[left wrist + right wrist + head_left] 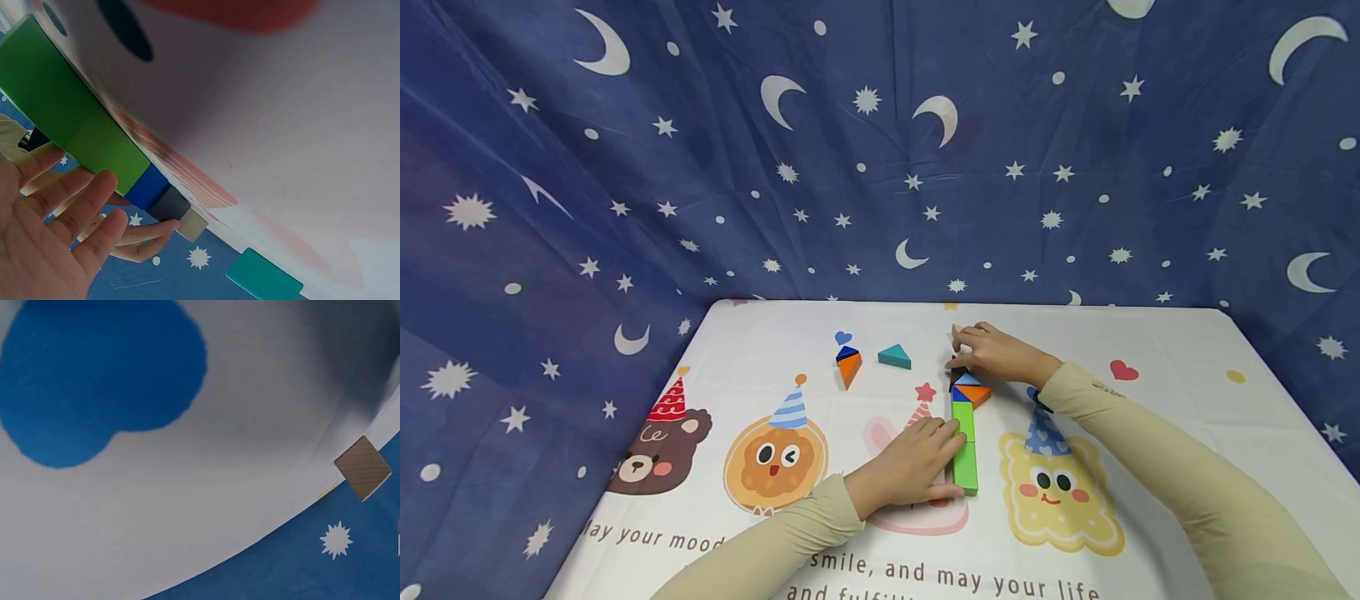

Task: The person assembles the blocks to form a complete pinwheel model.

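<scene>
A row of blocks lies on the tablecloth: two light green blocks (pixel 964 462), then blue and orange triangular blocks (pixel 973 395), a black block (pixel 957 373) and a plain wooden block (pixel 362 469) at the far end. My left hand (pixel 917 462) rests beside the green blocks, its fingers straight and their tips along the side; the left wrist view shows the palm and spread fingers. At the far end my right hand (pixel 996 350) bends over the row, its thumb by the black block and its fingers pinching at the wooden one. That hand is outside the right wrist view.
Left of the row lie a teal triangular block (pixel 895 357) and a blue block (pixel 847 353) against an orange block (pixel 849 369). The white tablecloth (pixel 1187 433) has printed cartoons and lettering. A dark blue curtain (pixel 880 208) hangs behind the table's far edge.
</scene>
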`<state>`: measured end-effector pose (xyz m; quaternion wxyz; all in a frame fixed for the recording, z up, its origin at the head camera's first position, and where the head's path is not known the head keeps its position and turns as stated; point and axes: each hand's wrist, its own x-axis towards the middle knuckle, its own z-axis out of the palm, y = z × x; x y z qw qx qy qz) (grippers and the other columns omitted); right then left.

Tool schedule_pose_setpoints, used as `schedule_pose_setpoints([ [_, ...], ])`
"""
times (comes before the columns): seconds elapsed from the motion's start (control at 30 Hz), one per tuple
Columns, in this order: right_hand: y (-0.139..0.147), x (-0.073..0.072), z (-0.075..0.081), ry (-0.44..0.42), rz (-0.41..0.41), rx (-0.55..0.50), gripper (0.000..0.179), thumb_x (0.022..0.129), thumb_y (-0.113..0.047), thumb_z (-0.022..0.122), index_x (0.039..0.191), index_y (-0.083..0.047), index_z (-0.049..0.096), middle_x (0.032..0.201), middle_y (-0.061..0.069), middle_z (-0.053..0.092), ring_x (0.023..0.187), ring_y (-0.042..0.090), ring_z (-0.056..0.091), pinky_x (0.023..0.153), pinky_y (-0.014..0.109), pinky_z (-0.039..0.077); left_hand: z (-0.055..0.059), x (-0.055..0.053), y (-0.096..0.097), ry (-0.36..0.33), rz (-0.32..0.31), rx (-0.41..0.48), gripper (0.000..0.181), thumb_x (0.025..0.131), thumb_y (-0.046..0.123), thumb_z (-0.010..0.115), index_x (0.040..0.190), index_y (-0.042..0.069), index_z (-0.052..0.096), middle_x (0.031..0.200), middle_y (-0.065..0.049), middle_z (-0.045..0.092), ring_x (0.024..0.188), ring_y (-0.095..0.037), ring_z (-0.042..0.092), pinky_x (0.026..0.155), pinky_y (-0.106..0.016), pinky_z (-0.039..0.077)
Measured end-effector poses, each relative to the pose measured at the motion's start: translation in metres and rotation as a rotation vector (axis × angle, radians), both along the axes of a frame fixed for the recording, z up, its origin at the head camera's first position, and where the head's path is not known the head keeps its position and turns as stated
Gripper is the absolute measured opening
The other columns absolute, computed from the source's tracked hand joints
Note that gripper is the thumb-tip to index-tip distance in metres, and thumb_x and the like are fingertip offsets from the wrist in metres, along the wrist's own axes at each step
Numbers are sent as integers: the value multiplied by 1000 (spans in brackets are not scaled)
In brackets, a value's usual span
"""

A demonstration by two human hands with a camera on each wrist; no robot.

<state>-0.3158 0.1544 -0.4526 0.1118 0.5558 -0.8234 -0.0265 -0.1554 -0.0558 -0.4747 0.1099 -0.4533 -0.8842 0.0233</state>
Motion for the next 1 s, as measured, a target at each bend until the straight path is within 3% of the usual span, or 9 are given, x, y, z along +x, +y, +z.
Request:
schedule_pose_setpoints([
  [1.0, 3, 6, 4, -60, -42, 83, 47, 72, -19, 81, 116, -27, 67, 110, 8, 59, 107, 25, 55, 93, 47, 46, -1, 0, 0, 4, -2, -6, 65, 86, 66, 45, 125, 13, 45, 131, -5, 48, 115, -19, 49, 104, -31, 39],
])
